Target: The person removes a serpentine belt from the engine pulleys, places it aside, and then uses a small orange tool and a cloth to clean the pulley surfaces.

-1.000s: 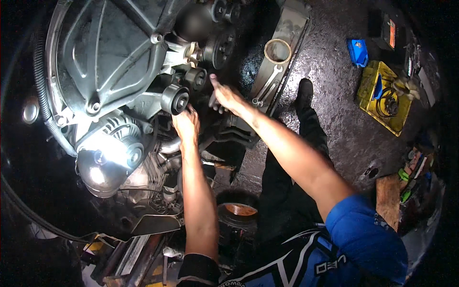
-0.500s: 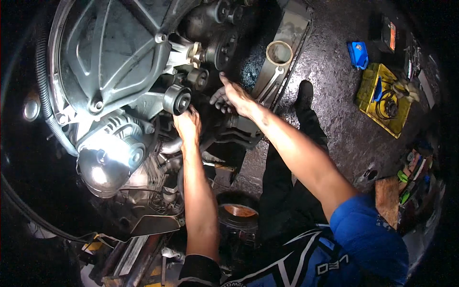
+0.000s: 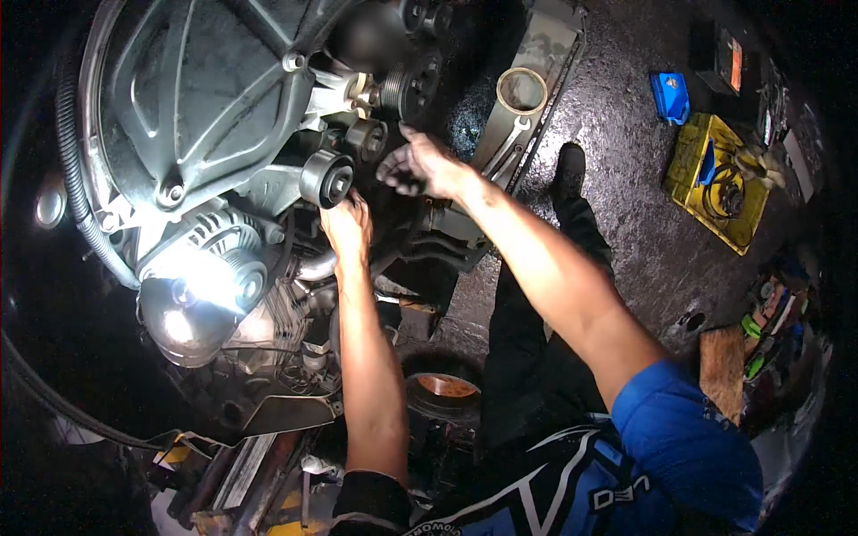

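My left hand [image 3: 349, 225] reaches in just under the smooth idler pulley [image 3: 327, 179] on the engine's front. Its fingertips are hidden behind and below that pulley, so their grip does not show. To its right, my right hand [image 3: 424, 168] hovers with the thumb raised and the darkened fingers apart and loosely bent; nothing shows in it. Above that hand is the ribbed belt pulley [image 3: 408, 87], and a smaller pulley [image 3: 366, 140] lies between the two hands. A large ribbed engine cover [image 3: 206, 98] fills the upper left.
A bright lamp [image 3: 192, 313] shines by the alternator [image 3: 243, 272]. Right of my hands, a long metal ledge [image 3: 547, 54] carries a ring [image 3: 521, 91] and a wrench [image 3: 509, 143]. A yellow crate [image 3: 720, 219] and a blue object [image 3: 668, 96] are on the wet floor.
My right hand has shifted slightly left, toward the pulleys, and its fingers have spread a little. The left hand stays under the idler pulley. The whole view has moved slightly.
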`<state>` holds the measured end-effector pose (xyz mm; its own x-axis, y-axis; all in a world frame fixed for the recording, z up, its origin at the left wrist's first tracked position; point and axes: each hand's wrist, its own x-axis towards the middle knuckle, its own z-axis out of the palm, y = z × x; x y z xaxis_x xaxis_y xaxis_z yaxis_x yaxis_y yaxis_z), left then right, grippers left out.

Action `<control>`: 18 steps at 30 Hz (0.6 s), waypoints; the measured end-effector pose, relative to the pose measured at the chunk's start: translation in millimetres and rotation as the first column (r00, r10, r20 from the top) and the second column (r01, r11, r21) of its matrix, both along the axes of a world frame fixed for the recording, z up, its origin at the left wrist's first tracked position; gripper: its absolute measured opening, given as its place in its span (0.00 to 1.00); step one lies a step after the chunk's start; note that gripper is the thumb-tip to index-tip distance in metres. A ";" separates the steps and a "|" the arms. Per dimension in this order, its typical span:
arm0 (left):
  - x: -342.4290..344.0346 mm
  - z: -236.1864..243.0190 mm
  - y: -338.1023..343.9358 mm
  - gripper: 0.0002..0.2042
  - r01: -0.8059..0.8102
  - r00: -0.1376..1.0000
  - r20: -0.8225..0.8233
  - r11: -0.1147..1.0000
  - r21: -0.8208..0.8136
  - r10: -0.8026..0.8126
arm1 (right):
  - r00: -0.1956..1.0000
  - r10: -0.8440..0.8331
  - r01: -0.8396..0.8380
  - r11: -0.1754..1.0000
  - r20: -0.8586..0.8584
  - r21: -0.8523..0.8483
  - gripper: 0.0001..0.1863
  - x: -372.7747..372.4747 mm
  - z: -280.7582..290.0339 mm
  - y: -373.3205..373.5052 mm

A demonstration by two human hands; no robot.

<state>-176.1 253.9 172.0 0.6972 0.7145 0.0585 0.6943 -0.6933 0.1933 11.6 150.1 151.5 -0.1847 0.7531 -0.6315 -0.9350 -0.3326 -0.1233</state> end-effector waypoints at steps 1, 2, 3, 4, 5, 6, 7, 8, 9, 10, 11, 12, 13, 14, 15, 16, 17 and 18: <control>-5.5 0.2 0.1 0.13 0.022 0.999 0.047 1.000 0.007 -0.022 | 0.964 0.057 -0.044 0.998 0.261 -0.053 0.44 -6.5 -2.3 -9.7; -6.3 0.3 4.3 0.13 0.041 0.994 0.101 0.999 0.025 -0.043 | 0.853 0.119 -0.075 0.992 0.508 -0.106 0.44 -12.1 -4.8 -17.0; -8.3 -0.9 2.6 0.13 -0.025 0.995 0.099 0.996 -0.089 0.034 | 0.850 0.119 -0.059 0.990 0.513 -0.131 0.43 -15.9 -9.1 -32.0; -11.9 -0.1 1.4 0.13 -0.033 0.994 0.100 0.995 -0.092 0.043 | 0.855 0.069 0.009 0.989 0.514 -0.147 0.42 -19.9 -12.4 -45.0; -11.8 1.0 2.5 0.14 -0.016 0.999 0.033 0.998 -0.060 0.018 | 0.846 0.068 0.024 0.986 0.529 -0.166 0.39 -22.9 -16.1 -59.1; -11.9 2.5 3.2 0.14 0.004 0.999 -0.036 1.000 -0.031 -0.005 | 0.837 0.068 0.041 0.982 0.543 -0.186 0.37 -25.6 -19.1 -73.4; -13.2 5.1 3.6 0.15 0.024 0.994 -0.105 1.000 -0.001 -0.024 | 0.781 0.203 -0.035 0.959 0.591 -0.283 0.34 -27.9 -22.1 -84.1; -13.7 10.2 2.8 0.15 0.032 0.992 -0.121 0.998 -0.057 -0.039 | 0.707 0.331 -0.094 0.920 0.625 -0.380 0.32 -24.3 -28.8 -94.9; -6.6 14.0 -2.6 0.15 0.001 0.998 -0.068 0.996 -0.091 -0.007 | 0.677 0.306 -0.096 0.938 0.669 -0.332 0.26 -23.3 -46.5 -111.3; -2.9 20.8 -7.8 0.16 -0.035 0.999 -0.023 0.992 -0.119 0.032 | 0.647 0.275 -0.102 0.955 0.711 -0.277 0.24 -24.0 -63.2 -125.7; 0.2 25.2 -16.7 0.16 -0.057 0.998 -0.010 0.997 -0.047 0.056 | 0.616 0.241 -0.106 0.969 0.750 -0.225 0.24 -24.0 -80.0 -140.8; -1.8 27.4 -28.8 0.18 -0.092 0.996 -0.003 0.995 0.029 0.093 | 0.578 0.313 -0.130 0.947 0.754 -0.294 0.26 -15.2 -75.8 -144.1; -5.1 31.1 -46.3 0.20 -0.188 0.982 -0.019 0.981 0.039 0.189 | 0.542 0.386 -0.155 0.919 0.747 -0.363 0.28 -8.7 -70.4 -148.7; 7.3 35.3 -67.4 0.24 -0.264 0.964 -0.025 0.964 0.042 0.265 | 0.430 0.423 -0.118 0.902 0.797 -0.415 0.33 6.5 -73.0 -155.1; 28.6 45.1 -90.0 0.26 -0.196 0.979 0.053 0.980 -0.044 0.199 | 0.313 0.469 -0.069 0.879 0.826 -0.472 0.38 22.9 -77.0 -162.7; 42.5 51.0 -109.8 0.29 -0.133 0.981 0.125 0.984 -0.121 0.148 | 0.279 0.445 -0.037 0.890 0.851 -0.454 0.35 39.2 -62.0 -164.7; 41.4 56.1 -121.3 0.33 -0.068 0.987 0.128 0.976 -0.209 0.096 | 0.213 0.429 0.011 0.897 0.878 -0.442 0.34 46.5 -46.1 -154.5; 54.8 60.3 -127.1 0.33 0.050 0.991 0.134 0.968 -0.245 -0.017 | 0.141 0.424 0.067 0.897 0.894 -0.436 0.32 58.9 -32.7 -148.8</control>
